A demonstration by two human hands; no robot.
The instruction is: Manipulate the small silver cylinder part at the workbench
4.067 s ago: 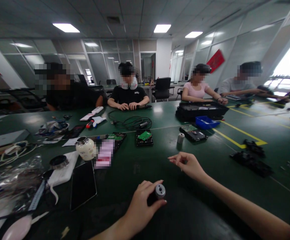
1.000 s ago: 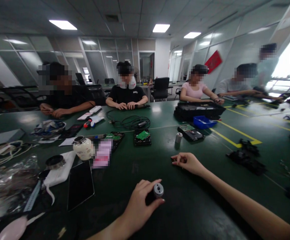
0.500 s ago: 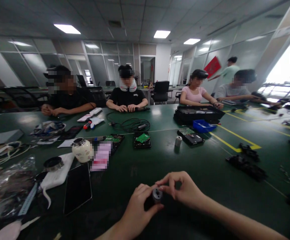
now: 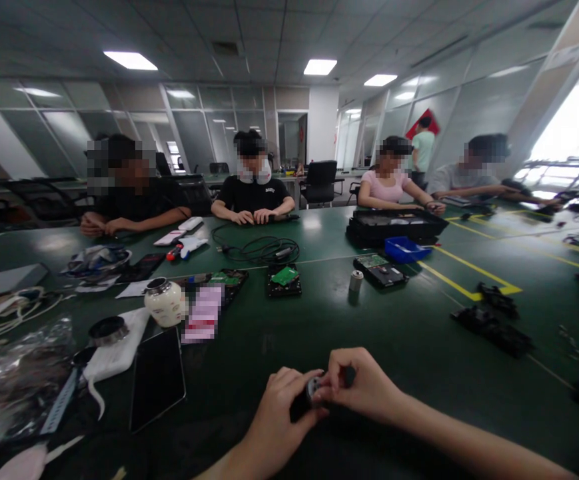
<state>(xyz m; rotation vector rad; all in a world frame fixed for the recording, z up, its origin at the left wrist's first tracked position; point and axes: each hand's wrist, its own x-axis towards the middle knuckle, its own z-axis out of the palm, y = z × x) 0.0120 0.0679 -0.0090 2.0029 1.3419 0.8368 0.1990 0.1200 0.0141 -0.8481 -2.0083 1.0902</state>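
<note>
The left hand's [image 4: 279, 410] grip is closing around 1 metal cylinder [image 4: 312, 392], and fingertips of the right hand [image 4: 364, 388] are touching its end; whether that grip is pinching anything, I cannot tell. Open tabletop [image 4: 249, 340] is stretching ahead toward a standing can [image 4: 356, 281]; a tablet's [image 4: 157, 380] edge is lying leftward, apart.

There were two metal cylinders: a held cylinder [image 4: 312, 392] and a standing cylinder [image 4: 356, 281]. The wearer's hands made two — a left hand [image 4: 280, 415] and a right hand [image 4: 364, 385]. Five other people [image 4: 253, 195] showed beyond, four seated and one standing. Three dark units [image 4: 285, 287] with green boards, one blue tray [image 4: 406, 251], one cream jar [image 4: 166, 304], one tablet [image 4: 157, 380] and three large ceiling lights [image 4: 320, 67] were also there.
</note>
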